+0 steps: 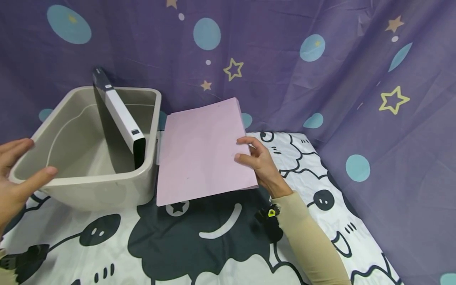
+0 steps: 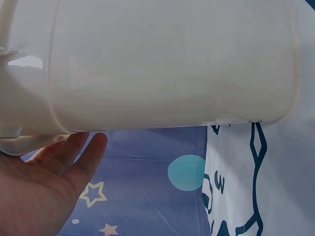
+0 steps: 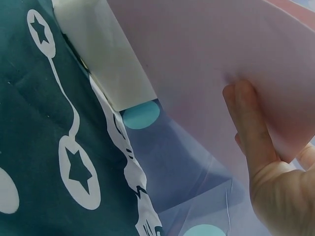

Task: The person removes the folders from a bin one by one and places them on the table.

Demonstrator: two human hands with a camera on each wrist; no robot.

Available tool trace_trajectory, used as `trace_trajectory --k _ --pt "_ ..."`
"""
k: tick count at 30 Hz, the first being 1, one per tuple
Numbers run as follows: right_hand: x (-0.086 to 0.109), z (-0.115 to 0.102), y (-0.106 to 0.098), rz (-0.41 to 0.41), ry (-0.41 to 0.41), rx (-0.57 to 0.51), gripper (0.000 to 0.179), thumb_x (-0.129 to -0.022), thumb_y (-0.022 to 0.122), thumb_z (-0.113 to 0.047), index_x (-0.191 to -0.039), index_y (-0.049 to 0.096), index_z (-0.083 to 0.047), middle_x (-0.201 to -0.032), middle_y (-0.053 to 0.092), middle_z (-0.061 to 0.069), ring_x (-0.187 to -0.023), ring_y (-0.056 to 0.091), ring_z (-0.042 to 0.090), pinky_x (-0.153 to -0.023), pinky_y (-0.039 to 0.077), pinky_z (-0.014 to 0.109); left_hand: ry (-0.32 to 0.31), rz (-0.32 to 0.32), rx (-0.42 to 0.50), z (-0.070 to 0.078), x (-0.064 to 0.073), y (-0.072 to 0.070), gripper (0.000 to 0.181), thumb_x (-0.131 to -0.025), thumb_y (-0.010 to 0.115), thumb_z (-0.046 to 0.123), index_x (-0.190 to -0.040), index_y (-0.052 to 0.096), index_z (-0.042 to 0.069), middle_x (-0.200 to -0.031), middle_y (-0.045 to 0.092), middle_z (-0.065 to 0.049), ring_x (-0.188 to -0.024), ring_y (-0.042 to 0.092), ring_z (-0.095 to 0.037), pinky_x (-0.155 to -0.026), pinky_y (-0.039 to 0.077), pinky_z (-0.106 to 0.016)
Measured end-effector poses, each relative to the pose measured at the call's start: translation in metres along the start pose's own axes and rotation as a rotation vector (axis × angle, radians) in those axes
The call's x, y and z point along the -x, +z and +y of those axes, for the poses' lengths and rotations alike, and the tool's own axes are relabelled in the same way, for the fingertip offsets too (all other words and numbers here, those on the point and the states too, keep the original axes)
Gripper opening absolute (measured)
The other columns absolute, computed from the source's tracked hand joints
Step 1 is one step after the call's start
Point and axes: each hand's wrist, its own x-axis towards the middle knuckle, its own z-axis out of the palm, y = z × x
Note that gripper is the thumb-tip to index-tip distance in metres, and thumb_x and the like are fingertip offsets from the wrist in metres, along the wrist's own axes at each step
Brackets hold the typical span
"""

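Observation:
In the head view my right hand (image 1: pixel 260 162) pinches the right edge of a pink paper folder (image 1: pixel 203 154), thumb and a finger on its near face. The folder is tilted beside a beige plastic bin (image 1: pixel 107 194). From the right wrist camera, straight fingers (image 3: pixel 250 118) lie along the folder's pink surface (image 3: pixel 197 59). My left hand (image 1: pixel 14 178) is at the bin's left front corner, fingers spread and thumb over the rim. The left wrist view has this hand (image 2: pixel 49 182) beside the bin's wall (image 2: pixel 167 64), fingertips right at its edge.
A black-and-white binder (image 1: pixel 119 114) leans inside the bin, its top end above the back rim. The bin stands on a cloth (image 1: pixel 199 253) with black-and-white cartoon sheep. A purple curtain (image 1: pixel 270 91) with stars and blue dots hangs behind and to the right.

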Motion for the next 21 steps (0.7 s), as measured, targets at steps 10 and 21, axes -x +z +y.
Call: trace_trajectory --k 10,21 --pt "-0.001 0.006 0.002 -0.014 0.003 0.019 0.044 -0.083 0.064 0.006 -0.124 0.048 0.000 -0.103 0.058 0.015 -0.078 0.067 0.026 -0.059 0.056 0.045 0.001 -0.011 0.000 0.005 0.001 -0.001 0.068 -0.082 0.067 0.007 -0.144 0.041 0.004 -0.149 0.036 0.001 -0.134 0.029 -0.004 -0.109 0.020 -0.017" --pt "-0.001 0.011 0.005 -0.015 0.017 0.024 0.047 -0.082 0.065 0.005 -0.125 0.050 -0.002 -0.099 0.060 0.015 -0.076 0.067 0.025 -0.057 0.056 0.043 -0.009 -0.016 0.016 0.005 0.002 -0.001 0.068 -0.081 0.067 0.005 -0.144 0.039 0.002 -0.150 0.035 0.001 -0.134 0.028 -0.004 -0.110 0.019 -0.018"
